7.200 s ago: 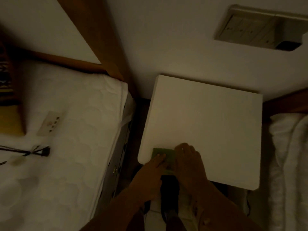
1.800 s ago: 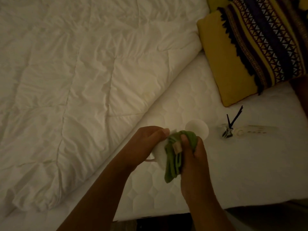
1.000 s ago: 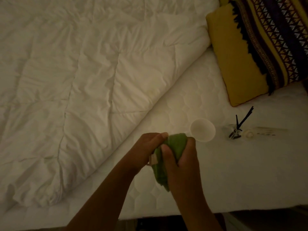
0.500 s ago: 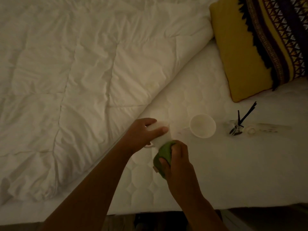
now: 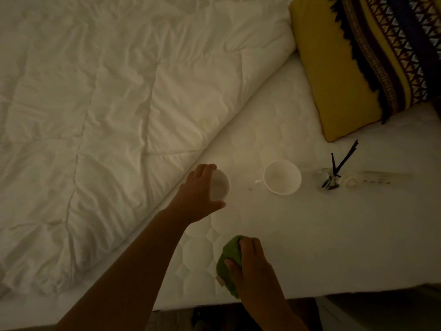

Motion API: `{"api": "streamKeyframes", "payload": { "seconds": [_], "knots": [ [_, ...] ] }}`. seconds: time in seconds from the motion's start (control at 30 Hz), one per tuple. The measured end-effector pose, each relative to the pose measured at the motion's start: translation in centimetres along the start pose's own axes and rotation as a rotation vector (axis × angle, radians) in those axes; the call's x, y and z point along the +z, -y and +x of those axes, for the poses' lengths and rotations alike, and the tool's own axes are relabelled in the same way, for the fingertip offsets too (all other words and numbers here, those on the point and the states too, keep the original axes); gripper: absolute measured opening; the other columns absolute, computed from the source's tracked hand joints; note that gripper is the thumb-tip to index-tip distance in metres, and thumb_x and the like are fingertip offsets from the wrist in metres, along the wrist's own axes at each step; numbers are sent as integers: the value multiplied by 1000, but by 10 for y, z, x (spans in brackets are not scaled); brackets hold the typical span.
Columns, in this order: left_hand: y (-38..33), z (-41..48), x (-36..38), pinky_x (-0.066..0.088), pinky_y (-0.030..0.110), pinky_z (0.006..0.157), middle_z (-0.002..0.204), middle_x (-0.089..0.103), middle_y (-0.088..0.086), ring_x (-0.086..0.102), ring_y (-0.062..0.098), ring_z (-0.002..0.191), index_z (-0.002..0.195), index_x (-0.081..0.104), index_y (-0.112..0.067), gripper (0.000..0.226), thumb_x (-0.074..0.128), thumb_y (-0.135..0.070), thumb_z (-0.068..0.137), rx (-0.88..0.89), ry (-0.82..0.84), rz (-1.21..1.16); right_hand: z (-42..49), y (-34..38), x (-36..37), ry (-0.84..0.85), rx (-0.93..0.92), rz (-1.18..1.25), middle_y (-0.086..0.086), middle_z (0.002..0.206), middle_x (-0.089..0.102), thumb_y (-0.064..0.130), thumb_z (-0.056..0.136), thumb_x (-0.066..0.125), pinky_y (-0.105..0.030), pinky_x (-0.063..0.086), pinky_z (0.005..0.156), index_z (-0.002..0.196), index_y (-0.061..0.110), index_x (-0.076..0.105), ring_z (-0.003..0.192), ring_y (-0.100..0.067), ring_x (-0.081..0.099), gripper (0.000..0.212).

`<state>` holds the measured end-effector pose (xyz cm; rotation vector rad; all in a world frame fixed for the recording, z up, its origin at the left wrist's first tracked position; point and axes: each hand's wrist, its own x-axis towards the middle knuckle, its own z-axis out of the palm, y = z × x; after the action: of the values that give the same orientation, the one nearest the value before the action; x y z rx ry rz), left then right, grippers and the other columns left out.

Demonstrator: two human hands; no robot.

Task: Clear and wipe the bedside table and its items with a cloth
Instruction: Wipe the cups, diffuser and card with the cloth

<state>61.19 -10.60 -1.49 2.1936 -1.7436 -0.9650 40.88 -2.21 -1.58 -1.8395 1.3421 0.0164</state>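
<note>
Cup handling on the mattress (image 5: 310, 235), dim light. Here the left hand (image 5: 200, 194) closes its grip round a small white cup (image 5: 221, 185), fingers over the far side and thumb on the near side. The cup is at or just above the sheet, and contact cannot be told. The right hand (image 5: 253, 266) holds a bunched green cloth (image 5: 228, 259) in a closed grip, nearer the person than the left grip and apart from the cup. To do this step well, seat the cup flat on the soft quilting before loosening the fingers, since it may tip. Keep it clear of the second cup (image 5: 282, 177), which stands upright to the right of the left grip, mouth open and apparently empty. Farther right, a clear glass reed diffuser (image 5: 327, 181) holds dark sticks; any liquid is not discernible. Contents of the held cup are hidden. The bedside counter is out of view.
</note>
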Motion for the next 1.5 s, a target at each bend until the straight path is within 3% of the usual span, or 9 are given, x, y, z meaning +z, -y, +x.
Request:
{"api": "streamKeyframes", "payload": {
  "seconds": [0.1, 0.3, 0.53, 0.73, 1.0, 1.1, 1.23, 1.33, 1.5],
  "knots": [
    [-12, 2, -5, 40, 55, 105, 150, 28, 2, 32, 25, 135, 145, 24, -21, 95, 77, -48, 72, -53, 9, -29, -1, -3, -10, -18, -21, 42, 9, 124, 42, 46, 96, 44, -8, 40, 79, 131, 23, 34, 92, -1, 50, 43],
    [-66, 13, 4, 45, 43, 98, 126, 53, 2, 46, 21, 118, 121, 54, -18, 42, 59, -40, 85, 171, -391, 51, 1, -15, -37, -147, -34, 194, 11, 105, 47, 40, 93, 52, -2, 36, 75, 120, 21, 42, 88, 1, 49, 34],
    [-111, 47, 52, 34, 54, 106, 157, 14, 5, 25, 31, 139, 150, 10, -28, 105, 75, -54, 71, 237, 47, 44, 7, -38, -57, -233, 45, 356, 4, 99, 53, 43, 90, 53, -18, 46, 81, 109, 23, 47, 92, -3, 55, 28],
    [-118, 60, 71, 44, 57, 97, 149, 26, 3, 40, 31, 124, 148, 19, -24, 98, 78, -41, 72, 254, 18, 161, 5, -54, -67, -241, 72, 368, 5, 97, 52, 42, 89, 56, -18, 45, 79, 107, 22, 47, 90, -6, 55, 27],
    [-110, 57, 42, 50, 34, 90, 139, 39, 1, 49, 18, 114, 143, 36, -24, 94, 79, -56, 66, -168, 117, -469, 11, -44, -86, -492, 18, 398, 6, 90, 50, 43, 86, 50, -9, 42, 72, 103, 21, 47, 85, 0, 53, 28],
    [-105, 41, 32, 57, 29, 71, 131, 51, 6, 60, 20, 103, 139, 41, -17, 94, 80, -56, 63, -268, 225, -657, 16, -33, -92, -588, -32, 397, 3, 92, 51, 34, 90, 52, -6, 43, 74, 104, 19, 47, 87, 1, 53, 21],
    [-107, 11, 24, 54, 29, 64, 93, 73, 10, 69, 22, 79, 98, 69, -8, 54, 71, -56, 74, -295, 415, -1086, 24, -18, -95, -660, -40, 440, 0, 102, 54, 31, 94, 54, -10, 44, 82, 110, 26, 45, 95, 0, 54, 19],
    [-111, -4, 26, 50, 30, 63, 69, 63, 8, 59, 22, 64, 69, 66, -16, 47, 65, -62, 77, -230, 320, -1081, 28, -1, -89, -654, -30, 500, 8, 97, 57, 47, 88, 48, -22, 50, 76, 110, 29, 47, 89, -1, 58, 28],
    [-116, -21, 24, 55, 41, 70, 68, 62, 4, 62, 18, 65, 70, 63, -12, 62, 59, -73, 67, -289, 77, -994, 31, 20, -85, -707, -58, 444, 6, 83, 57, 53, 86, 45, -25, 50, 64, 93, 41, 44, 75, -8, 59, 14]
  ]
}}
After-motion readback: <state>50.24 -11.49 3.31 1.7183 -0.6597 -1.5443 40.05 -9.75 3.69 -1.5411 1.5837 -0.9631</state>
